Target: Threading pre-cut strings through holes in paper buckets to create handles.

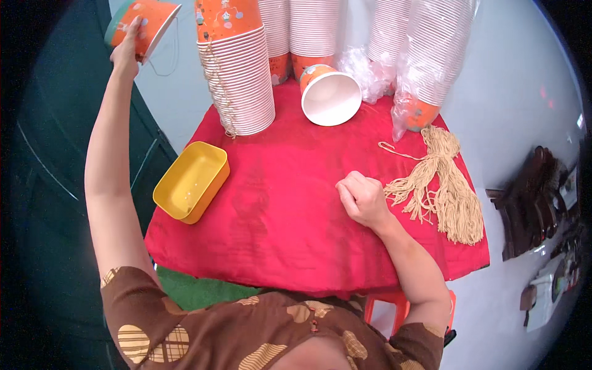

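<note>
My left hand [126, 52] is raised at the far left, its fingers wrapped round an orange paper bucket [154, 24] with a green base. A thin string loop hangs from this bucket. On the red tablecloth [290, 203] rests my right hand [364, 198], curled into a fist with nothing showing in it. Just right of that fist lies a bundle of tan yarn [441, 185], tied near its top, one strand straying left. A tall stack of nested paper buckets [240, 80] stands at the back left, strings dangling down its side. Another paper bucket [332, 97] lies tipped, its white inside showing.
A yellow plastic box [191, 179] with small white bits sits at the table's left edge. Further bucket stacks [313, 31] line the back, some in clear plastic wrap [431, 61]. A dark green door [55, 185] stands left; a red stool [388, 308] is under the near edge.
</note>
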A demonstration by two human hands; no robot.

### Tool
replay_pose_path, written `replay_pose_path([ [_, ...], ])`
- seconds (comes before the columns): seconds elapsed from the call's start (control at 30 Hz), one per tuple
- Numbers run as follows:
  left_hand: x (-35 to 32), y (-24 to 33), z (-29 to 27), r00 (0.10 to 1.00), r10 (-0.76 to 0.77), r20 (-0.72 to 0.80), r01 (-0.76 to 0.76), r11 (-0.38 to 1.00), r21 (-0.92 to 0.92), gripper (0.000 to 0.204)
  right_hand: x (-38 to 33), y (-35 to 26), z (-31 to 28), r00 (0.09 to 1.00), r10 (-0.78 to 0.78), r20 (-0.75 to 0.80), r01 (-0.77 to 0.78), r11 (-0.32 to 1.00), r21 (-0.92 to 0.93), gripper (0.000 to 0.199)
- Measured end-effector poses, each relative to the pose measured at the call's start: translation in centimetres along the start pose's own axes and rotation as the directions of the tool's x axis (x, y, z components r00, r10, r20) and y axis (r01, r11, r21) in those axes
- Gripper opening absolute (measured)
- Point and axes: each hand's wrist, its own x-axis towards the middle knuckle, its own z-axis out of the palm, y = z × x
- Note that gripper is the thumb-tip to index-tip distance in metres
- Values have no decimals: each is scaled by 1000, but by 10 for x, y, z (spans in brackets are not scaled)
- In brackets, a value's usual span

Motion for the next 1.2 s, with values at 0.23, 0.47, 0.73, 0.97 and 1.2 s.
replay_pose_path([
  [0.23,42,-9,46,1000,5,-7,-5,998,-63,89,-1,-1,-2,996,19,82,-20,1000,6,7],
  [0.47,12,10,116,964,110,244,-70,984,-166,31,-4,5,-4,992,38,119,-36,999,-22,8],
  [0.73,-40,47,153,957,178,229,-186,982,15,36,-2,2,-5,992,19,122,-19,1000,6,8],
  [0.97,-89,50,163,924,276,265,-343,906,250,36,-2,3,-6,991,30,131,-30,1000,-1,9],
  [1.2,-103,37,155,882,126,453,-259,935,244,30,-2,3,-6,989,26,144,-28,1000,11,11],
])
